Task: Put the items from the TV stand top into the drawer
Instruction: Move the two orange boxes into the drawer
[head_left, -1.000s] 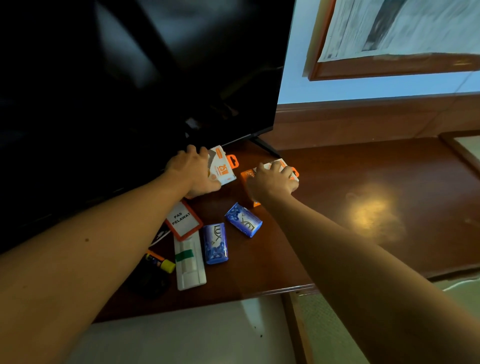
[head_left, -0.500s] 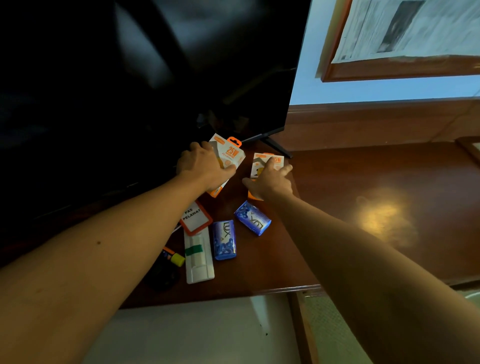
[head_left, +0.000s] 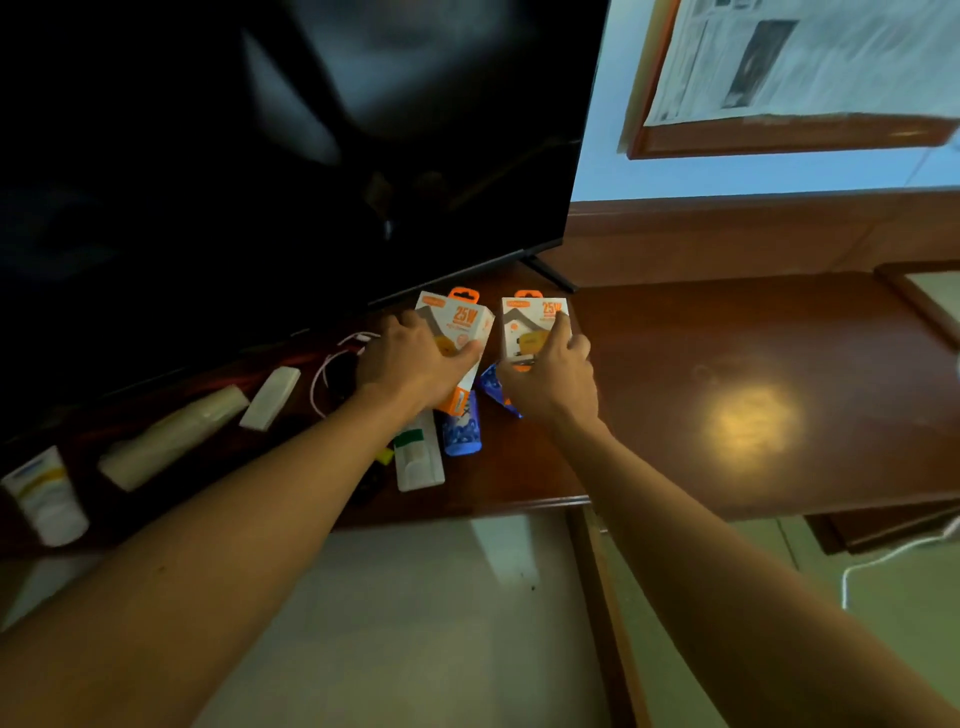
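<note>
Left hand (head_left: 415, 364): just left of frame centre, fingers wrapped round a white-and-orange charger box (head_left: 460, 332) marked 25W, held tilted with its orange hang tab pointing up.
Right hand (head_left: 550, 379): right beside the left, at centre, gripping a second 25W box (head_left: 530, 325) by its lower edge; this one stands nearly upright, face toward the camera.
The two boxes: side by side, a narrow gap between them, in front of the lower edge of the black TV (head_left: 291, 156) that fills the upper left.
Blue soap packets: one (head_left: 462, 434) lies just below the left wrist, another (head_left: 493, 387) peeks out between the two hands.
White case with green band (head_left: 415, 460): flat on the stand, touching the left of the lower soap packet.
Further left on the stand: a coiled white cable (head_left: 332, 369), a small white bar (head_left: 270, 397), a long pale package (head_left: 174, 436), and a white tube (head_left: 44, 493) at the far left edge.
TV stand top (head_left: 753, 374): dark polished wood, a bright glare patch at right centre.
Drawer (head_left: 405, 623): pulled open along the bottom of the frame, pale inside, under both forearms.
</note>
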